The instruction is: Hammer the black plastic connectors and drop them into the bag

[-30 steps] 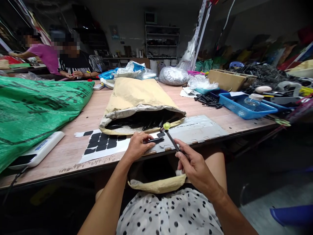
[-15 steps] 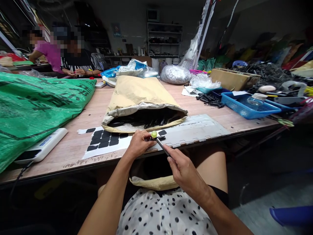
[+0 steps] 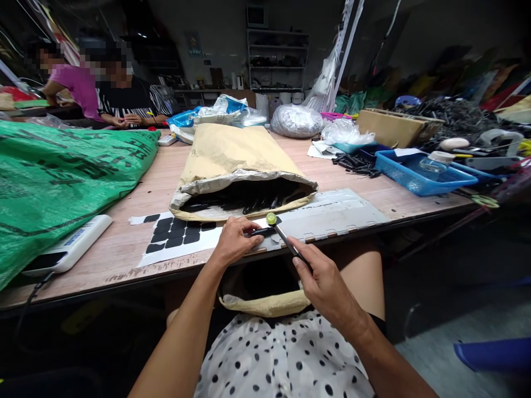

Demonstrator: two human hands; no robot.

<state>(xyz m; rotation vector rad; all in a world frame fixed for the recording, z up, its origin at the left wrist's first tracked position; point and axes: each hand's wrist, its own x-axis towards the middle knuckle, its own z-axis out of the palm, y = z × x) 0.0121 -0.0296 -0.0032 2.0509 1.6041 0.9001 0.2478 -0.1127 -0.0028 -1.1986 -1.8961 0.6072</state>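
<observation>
My left hand (image 3: 234, 241) is closed at the table's front edge, thumb and fingers pinching a thin black part (image 3: 264, 231) laid across the grey board (image 3: 340, 213). My right hand (image 3: 321, 276) grips the dark handle of a small hammer (image 3: 284, 236). The hammer's round yellow-green head is just past the tip of the black part; whether they touch I cannot tell. To the left of my hands, a white sheet (image 3: 145, 258) carries several black rounded squares. Right behind them lies a paper sack (image 3: 240, 146), its mouth facing me, with many black parts inside.
Another open sack (image 3: 265, 307) rests on my lap below the edge. A green woven bag (image 3: 70, 177) and a white device (image 3: 78, 243) lie left. A blue basket (image 3: 427, 179) and loose black parts (image 3: 357, 164) stand right. Two people sit at the far left.
The hammer head has moved right and slightly up, from over the black part towards its far end. More of the black part shows. My right hand has shifted right; the view has tilted slightly.
</observation>
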